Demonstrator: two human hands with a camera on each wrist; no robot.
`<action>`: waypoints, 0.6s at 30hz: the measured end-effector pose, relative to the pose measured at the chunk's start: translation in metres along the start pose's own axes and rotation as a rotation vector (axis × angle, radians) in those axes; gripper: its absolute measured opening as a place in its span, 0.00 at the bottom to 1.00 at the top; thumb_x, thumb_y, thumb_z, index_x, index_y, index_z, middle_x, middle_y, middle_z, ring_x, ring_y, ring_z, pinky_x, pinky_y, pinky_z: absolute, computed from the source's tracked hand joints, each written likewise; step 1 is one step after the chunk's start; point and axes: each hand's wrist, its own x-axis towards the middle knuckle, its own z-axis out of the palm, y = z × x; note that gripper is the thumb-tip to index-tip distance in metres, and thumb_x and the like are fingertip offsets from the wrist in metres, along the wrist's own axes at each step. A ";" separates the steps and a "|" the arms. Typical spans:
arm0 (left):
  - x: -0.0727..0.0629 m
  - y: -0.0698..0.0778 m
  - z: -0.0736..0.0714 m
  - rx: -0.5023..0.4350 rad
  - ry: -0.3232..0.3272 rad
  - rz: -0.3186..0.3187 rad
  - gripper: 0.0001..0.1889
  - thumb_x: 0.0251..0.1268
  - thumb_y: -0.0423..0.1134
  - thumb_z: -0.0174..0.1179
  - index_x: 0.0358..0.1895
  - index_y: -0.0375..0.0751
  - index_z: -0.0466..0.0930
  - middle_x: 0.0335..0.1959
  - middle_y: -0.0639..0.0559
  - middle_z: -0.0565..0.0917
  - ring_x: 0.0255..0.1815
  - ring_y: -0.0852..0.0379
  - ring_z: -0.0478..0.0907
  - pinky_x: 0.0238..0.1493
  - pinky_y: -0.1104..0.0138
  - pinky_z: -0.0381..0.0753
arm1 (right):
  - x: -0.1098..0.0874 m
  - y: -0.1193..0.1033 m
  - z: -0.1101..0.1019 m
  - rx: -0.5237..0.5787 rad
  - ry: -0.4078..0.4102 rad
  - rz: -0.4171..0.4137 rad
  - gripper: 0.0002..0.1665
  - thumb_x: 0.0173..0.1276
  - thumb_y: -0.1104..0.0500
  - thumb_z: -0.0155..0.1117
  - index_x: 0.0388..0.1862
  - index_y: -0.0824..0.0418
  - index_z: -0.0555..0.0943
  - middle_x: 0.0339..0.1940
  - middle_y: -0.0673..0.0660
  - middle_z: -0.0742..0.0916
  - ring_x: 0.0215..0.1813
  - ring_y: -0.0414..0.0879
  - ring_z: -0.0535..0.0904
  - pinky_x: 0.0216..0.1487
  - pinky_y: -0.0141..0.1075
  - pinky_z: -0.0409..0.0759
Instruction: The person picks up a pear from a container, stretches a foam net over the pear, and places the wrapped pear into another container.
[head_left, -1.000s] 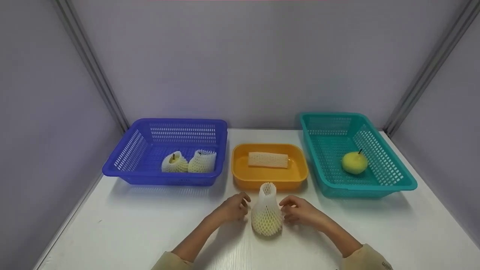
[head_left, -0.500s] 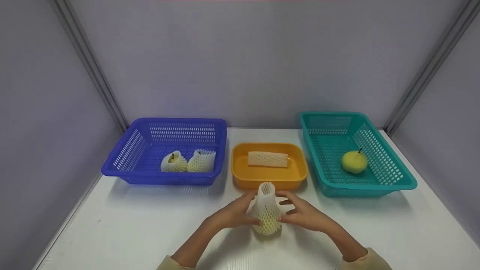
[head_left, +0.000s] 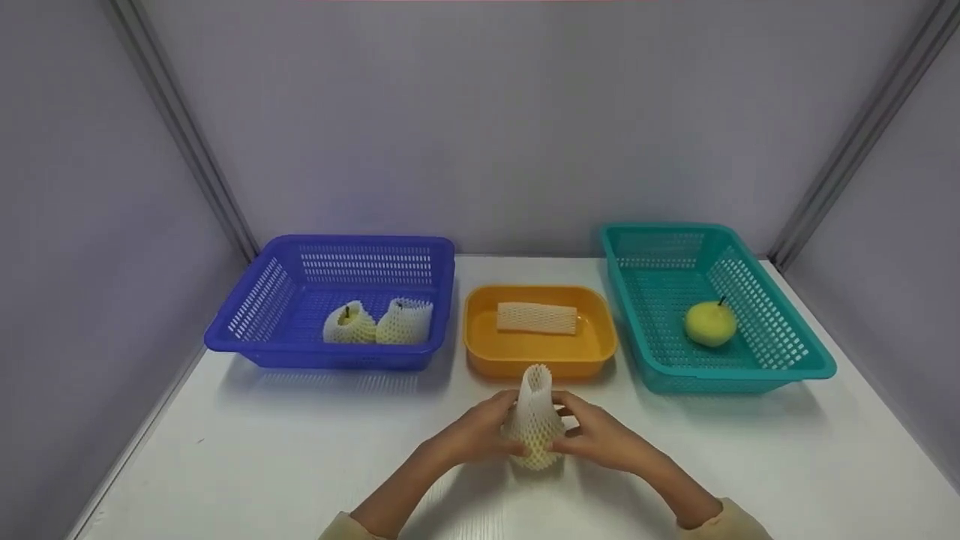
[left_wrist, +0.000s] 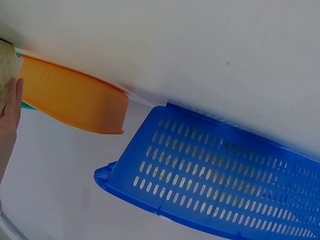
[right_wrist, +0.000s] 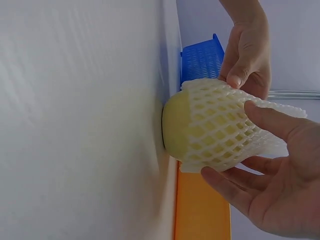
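Observation:
A yellow pear stands upright on the white table, with a white foam net over it. The net's narrow neck rises above the fruit, and the pear's base shows bare in the right wrist view. My left hand holds the net from the left, thumb on its near side and fingers toward the back. From the opposite side my right hand grips it likewise, with thumb and fingers around the mesh. In the left wrist view only part of the left hand shows at the edge.
An orange tray with a flat foam net lies just behind the pear. The blue basket at left holds two netted pears. At right, a teal basket contains a bare pear.
Both hands have come inward from beside the netted pear and now hold the net from either side. The baskets and tray have stayed in place.

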 end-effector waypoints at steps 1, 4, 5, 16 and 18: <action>0.000 0.000 0.000 0.007 0.001 0.004 0.38 0.46 0.35 0.71 0.63 0.37 0.63 0.59 0.46 0.70 0.59 0.49 0.67 0.58 0.58 0.66 | 0.000 0.001 0.000 -0.003 0.003 0.001 0.39 0.59 0.54 0.66 0.65 0.63 0.61 0.63 0.63 0.69 0.60 0.61 0.67 0.51 0.46 0.73; 0.001 0.000 0.001 0.033 0.002 0.003 0.38 0.44 0.35 0.72 0.62 0.36 0.64 0.58 0.46 0.70 0.59 0.49 0.67 0.58 0.57 0.65 | 0.000 0.002 0.001 -0.002 0.007 0.006 0.39 0.58 0.55 0.68 0.65 0.63 0.62 0.63 0.61 0.69 0.60 0.60 0.67 0.52 0.46 0.73; 0.001 0.000 0.002 0.040 0.003 0.004 0.38 0.44 0.34 0.72 0.62 0.36 0.64 0.58 0.46 0.70 0.59 0.49 0.67 0.59 0.57 0.64 | 0.000 0.003 0.001 0.001 0.007 0.006 0.40 0.57 0.56 0.68 0.65 0.64 0.62 0.62 0.61 0.69 0.60 0.60 0.67 0.52 0.46 0.73; 0.001 -0.003 0.008 0.118 -0.005 -0.016 0.40 0.39 0.30 0.73 0.61 0.36 0.64 0.54 0.46 0.72 0.55 0.49 0.69 0.55 0.58 0.68 | 0.000 0.009 0.007 -0.027 0.011 0.019 0.44 0.51 0.59 0.72 0.64 0.64 0.61 0.61 0.62 0.70 0.56 0.58 0.71 0.52 0.47 0.72; 0.001 -0.003 0.009 0.138 -0.005 -0.013 0.40 0.39 0.30 0.73 0.61 0.36 0.64 0.54 0.46 0.72 0.54 0.50 0.70 0.55 0.59 0.69 | 0.000 0.010 0.008 -0.027 0.010 0.017 0.44 0.51 0.57 0.72 0.64 0.64 0.60 0.60 0.62 0.70 0.54 0.56 0.72 0.51 0.47 0.73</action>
